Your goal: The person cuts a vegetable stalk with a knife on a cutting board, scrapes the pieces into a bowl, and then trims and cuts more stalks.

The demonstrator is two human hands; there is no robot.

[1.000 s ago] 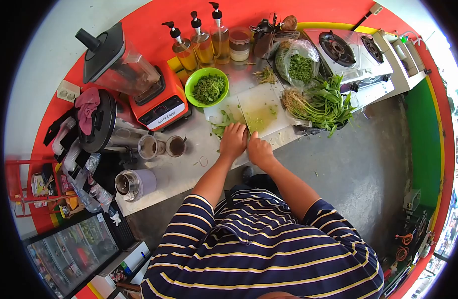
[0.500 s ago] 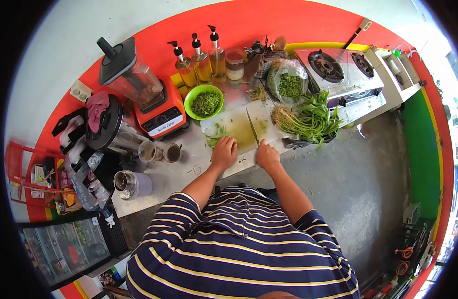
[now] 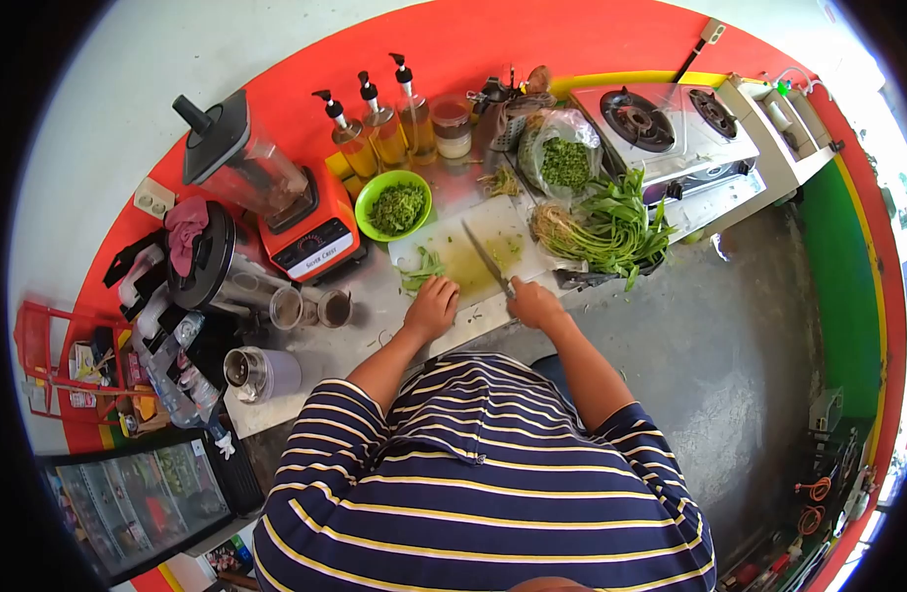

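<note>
A white cutting board [image 3: 463, 222] lies on the counter, wet and greenish, with bits of chopped greens on it. My right hand [image 3: 534, 303] grips the handle of a knife [image 3: 487, 254], whose blade slants up and left across the board. At the board's lower left edge, my left hand [image 3: 434, 306] rests with its fingers curled, beside cut green leaves [image 3: 424, 269]; whether it holds any is too small to tell. Behind the board stands a green bowl [image 3: 361, 215] of chopped greens. A bunch of leafy greens with roots [image 3: 611, 232] lies to the right.
A red blender [image 3: 313, 237], oil pump bottles [image 3: 381, 128] and a jar [image 3: 452, 128] stand behind. At right are a bag of chopped greens [image 3: 564, 163] and a gas stove [image 3: 661, 133]. Cups [image 3: 334, 308] and a metal container [image 3: 261, 373] stand left.
The knife blade has tilted further left, away from the upright line it had. The whole view has shifted slightly. My left hand stays near the cut leaves.
</note>
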